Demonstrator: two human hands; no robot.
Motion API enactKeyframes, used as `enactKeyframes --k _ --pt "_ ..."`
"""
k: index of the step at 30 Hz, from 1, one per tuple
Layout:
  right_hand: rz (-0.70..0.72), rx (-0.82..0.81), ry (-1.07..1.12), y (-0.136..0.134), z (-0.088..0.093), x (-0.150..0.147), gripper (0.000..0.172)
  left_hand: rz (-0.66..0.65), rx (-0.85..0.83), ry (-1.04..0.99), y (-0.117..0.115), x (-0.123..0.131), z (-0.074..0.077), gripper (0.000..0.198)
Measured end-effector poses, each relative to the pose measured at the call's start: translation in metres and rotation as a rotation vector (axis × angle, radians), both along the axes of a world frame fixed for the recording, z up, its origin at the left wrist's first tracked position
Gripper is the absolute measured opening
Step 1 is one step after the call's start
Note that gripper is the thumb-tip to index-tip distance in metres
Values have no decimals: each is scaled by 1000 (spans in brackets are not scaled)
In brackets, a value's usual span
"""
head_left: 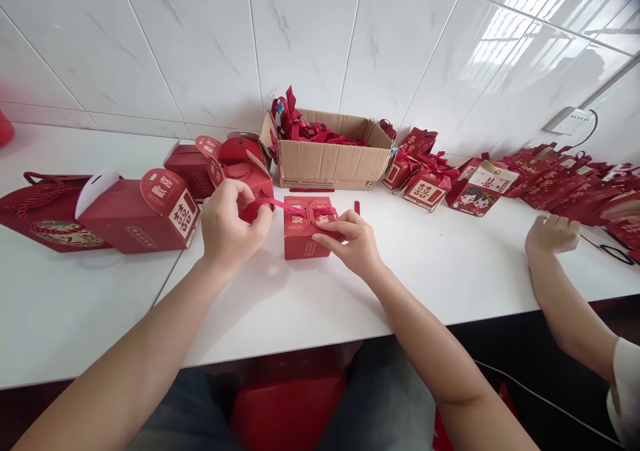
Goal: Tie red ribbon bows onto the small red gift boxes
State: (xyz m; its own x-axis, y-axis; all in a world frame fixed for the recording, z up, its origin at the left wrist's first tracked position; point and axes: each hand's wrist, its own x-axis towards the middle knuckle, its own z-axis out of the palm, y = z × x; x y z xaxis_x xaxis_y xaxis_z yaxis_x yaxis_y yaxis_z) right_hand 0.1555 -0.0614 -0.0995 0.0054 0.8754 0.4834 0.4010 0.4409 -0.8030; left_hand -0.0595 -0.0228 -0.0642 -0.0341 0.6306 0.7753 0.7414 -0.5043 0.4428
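A small red gift box (pixel 305 247) with gold Chinese characters stands closed on the table in front of me. Pink-red ribbon (pixel 281 204) runs through the slots of its top flaps. My left hand (pixel 234 223) is left of the box, thumb and fingers pinched on the ribbon's end, which it pulls out sideways. At the box's top right edge, my right hand (pixel 356 239) has its thumb and fingers closed on the box where the ribbon lies. Its fingers partly hide that corner, so whether it also grips the ribbon is unclear.
Behind the box stands a cardboard carton (pixel 327 164) full of red ribbons. Larger red boxes (pixel 135 214) are on the left, finished-looking red boxes (pixel 425 191) on the right. Another person's hand (pixel 553 234) rests at the far right. The white table (pixel 240 324) meets a tiled wall.
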Motion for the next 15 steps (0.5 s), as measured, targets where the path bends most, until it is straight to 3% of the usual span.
enactKeyframes --k 4,6,11,15 --pt "33 27 -5 -1 3 3 23 66 33 -41 1 -7 7 29" --pt "59 31 -27 -1 4 5 22 71 -40 -65 3 -12 11 25" --pt "62 14 -56 0 5 9 22 27 -601 114 8 -20 8 15" --pt "84 -4 -56 -1 7 12 23 -212 -1106 309 15 -20 -4 43"
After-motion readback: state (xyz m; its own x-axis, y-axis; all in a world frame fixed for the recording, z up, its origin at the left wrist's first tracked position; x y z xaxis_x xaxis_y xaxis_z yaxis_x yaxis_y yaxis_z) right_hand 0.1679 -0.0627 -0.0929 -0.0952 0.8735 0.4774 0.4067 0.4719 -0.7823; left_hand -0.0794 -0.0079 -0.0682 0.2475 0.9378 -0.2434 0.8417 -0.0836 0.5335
